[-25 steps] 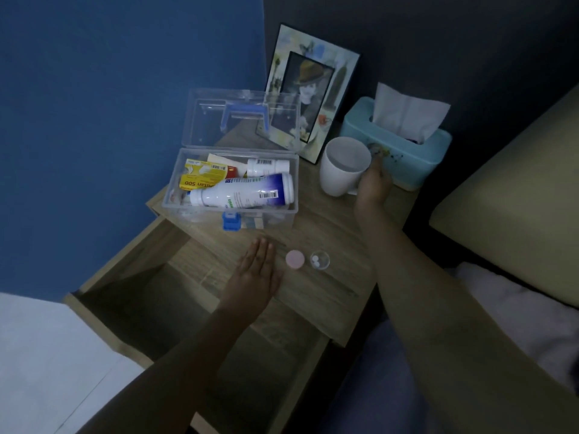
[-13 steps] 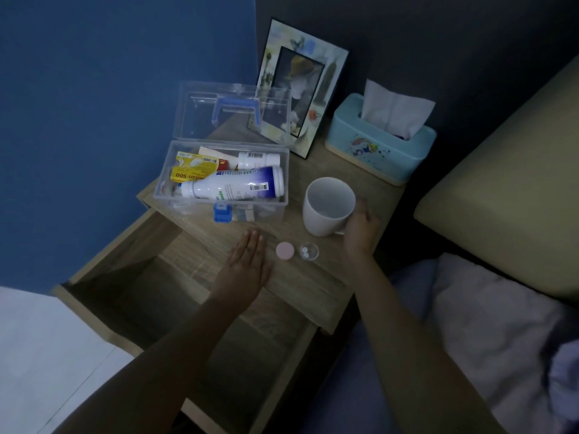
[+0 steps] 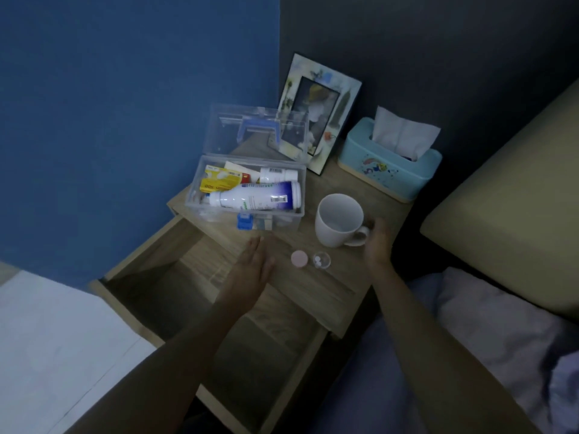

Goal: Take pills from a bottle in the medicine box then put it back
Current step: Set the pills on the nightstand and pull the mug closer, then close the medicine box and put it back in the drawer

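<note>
A clear medicine box (image 3: 200,195) stands open on the wooden nightstand, its lid up. Inside lies a large white and blue bottle (image 3: 255,197) on its side, with a smaller white bottle (image 3: 277,175) and a yellow packet (image 3: 219,181) behind it. In front of the box sit a pink cap (image 3: 298,259) and a small clear container (image 3: 321,260) holding two white pills. My left hand (image 3: 253,266) rests flat on the nightstand left of the cap, fingers apart. My right hand (image 3: 377,242) is just right of the handle of a white mug (image 3: 336,225), fingers loose, holding nothing.
A picture frame (image 3: 319,111) leans on the dark wall behind the box. A teal tissue box (image 3: 388,167) stands at the back right. The nightstand's drawer (image 3: 175,308) is pulled open below my left arm. A beige headboard (image 3: 513,198) and bedding lie to the right.
My right hand carried the mug from beside the tissue box toward the nightstand's front, set it down by the pills, and let go of the handle. My left hand stayed put.
</note>
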`<state>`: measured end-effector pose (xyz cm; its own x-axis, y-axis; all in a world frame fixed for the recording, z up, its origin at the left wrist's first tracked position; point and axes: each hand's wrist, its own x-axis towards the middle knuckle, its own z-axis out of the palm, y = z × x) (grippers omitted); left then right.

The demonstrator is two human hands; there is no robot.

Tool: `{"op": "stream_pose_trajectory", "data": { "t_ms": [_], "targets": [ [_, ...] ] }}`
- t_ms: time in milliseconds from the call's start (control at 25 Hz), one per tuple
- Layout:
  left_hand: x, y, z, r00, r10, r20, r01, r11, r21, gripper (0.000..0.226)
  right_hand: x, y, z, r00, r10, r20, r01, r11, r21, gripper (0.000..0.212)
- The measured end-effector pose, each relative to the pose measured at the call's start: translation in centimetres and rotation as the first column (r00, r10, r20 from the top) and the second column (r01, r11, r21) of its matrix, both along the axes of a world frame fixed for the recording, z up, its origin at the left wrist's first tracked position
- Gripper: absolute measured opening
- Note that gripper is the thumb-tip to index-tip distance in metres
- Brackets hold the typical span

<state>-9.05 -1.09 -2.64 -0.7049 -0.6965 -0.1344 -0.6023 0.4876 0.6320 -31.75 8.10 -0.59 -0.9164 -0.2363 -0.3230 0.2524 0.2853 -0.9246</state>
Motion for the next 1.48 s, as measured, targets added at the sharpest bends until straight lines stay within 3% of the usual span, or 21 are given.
{"op": "stream_pose_trajectory", "data": {
  "t_ms": [120,240,320,400,600,680,760,1000,1160,1200,1360,1480],
  "targets": [
    [2.8,-1.5,1.1,0.978,0.207,-0.033,-0.209,0.976,-0.057,0.054,-1.8,0.1,2.0,0.965,0.022,-0.262,-0.018,1.0,0.018,0.027],
    [4.3,-4.5,3.0,0.923,0.373,-0.092,-0.381,0.92,-0.091,0.055,-2.2,-3.1,5.7,0.792,0.209,-0.574,-0.188,0.977,0.096,0.02],
    [4.0,-6.9,4.4,0.9,0.418,-0.121,-0.43,0.898,-0.097,0.055,-2.1,-6.7,7.4,0.685,0.323,-0.653,-0.29,0.943,0.161,0.022],
    [3.1,-9.4,5.3,0.905,0.409,-0.121,-0.42,0.903,-0.092,0.056,-1.9,-10.6,8.2,0.668,0.413,-0.619,-0.339,0.909,0.241,0.023],
    [1.1,-13.4,5.4,0.889,0.456,-0.052,-0.457,0.889,-0.013,0.058,-2.8,-16.9,6.6,0.678,0.669,-0.303,-0.495,0.721,0.484,0.032],
    [1.0,-13.9,5.0,0.911,0.411,-0.023,-0.411,0.91,-0.043,0.055,-2.9,-18.3,5.8,0.714,0.679,-0.171,-0.53,0.683,0.503,0.05],
    [1.3,-14.1,4.7,0.924,0.38,-0.055,-0.383,0.921,-0.074,0.049,-2.7,-19.3,5.3,0.749,0.657,-0.09,-0.547,0.689,0.475,0.064],
    [1.6,-14.4,4.1,0.92,0.368,-0.133,-0.377,0.925,-0.052,0.042,-3.0,-19.8,4.8,0.832,0.55,-0.073,-0.518,0.817,0.254,0.069],
    [2.0,-14.7,4.0,0.86,0.477,-0.18,-0.457,0.878,0.145,0.041,-3.4,-20.0,6.1,0.835,0.549,-0.046,-0.547,0.836,0.041,0.065],
    [2.1,-14.9,4.0,0.841,0.511,-0.179,-0.474,0.854,0.214,0.043,-3.4,-20.2,6.5,0.827,0.561,-0.048,-0.56,0.828,0.029,0.061],
    [2.3,-15.6,3.7,0.815,0.557,-0.162,-0.488,0.809,0.327,0.048,-3.2,-19.7,8.3,0.843,0.538,-0.01,-0.538,0.842,0.038,0.09],
    [2.3,-15.8,3.7,0.764,0.614,-0.199,-0.493,0.755,0.433,0.051,-2.5,-18.6,9.3,0.832,0.553,-0.049,-0.551,0.833,0.047,0.083]
  ]
}}
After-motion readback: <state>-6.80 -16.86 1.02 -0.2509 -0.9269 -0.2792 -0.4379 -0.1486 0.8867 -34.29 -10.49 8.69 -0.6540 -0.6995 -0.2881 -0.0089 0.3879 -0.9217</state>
